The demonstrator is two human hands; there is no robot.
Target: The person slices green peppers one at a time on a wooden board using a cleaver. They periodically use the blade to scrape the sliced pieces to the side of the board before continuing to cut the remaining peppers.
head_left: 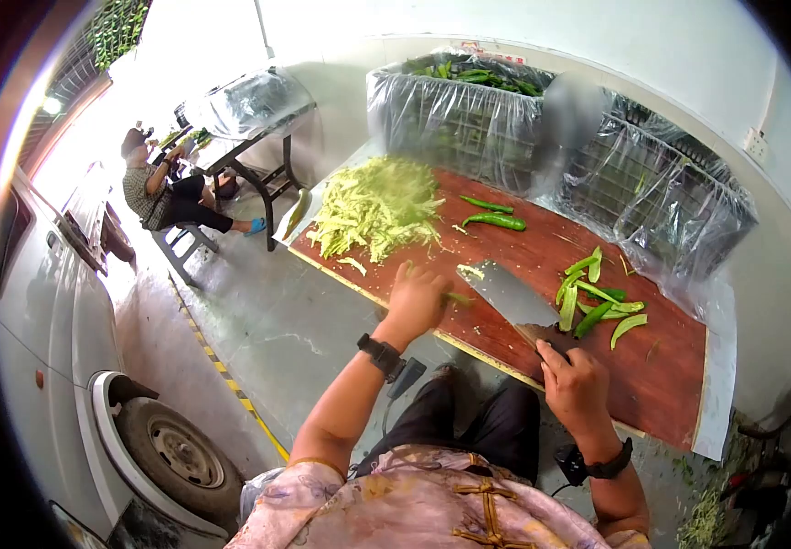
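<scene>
My right hand (576, 384) grips the handle of a cleaver (516, 297), whose broad blade lies low over the red-brown board and points to the far left. My left hand (416, 300) is closed at the board's near edge, left of the blade. A bit of green pepper (458, 297) sticks out from its fingers; most of it is hidden. Beyond this hand is a large heap of pale green strips (377, 206). Two whole green peppers (494, 220) lie beyond the blade. Whole and split green peppers (597, 302) lie to its right.
Plastic-lined crates (455, 119) stand along the board's (661, 375) far side, one showing green peppers on top. Another person (162, 188) sits on a stool (181, 240) at a table on the left. A parked vehicle (57, 311) is at the lower left. Scraps (705, 522) lie at the lower right.
</scene>
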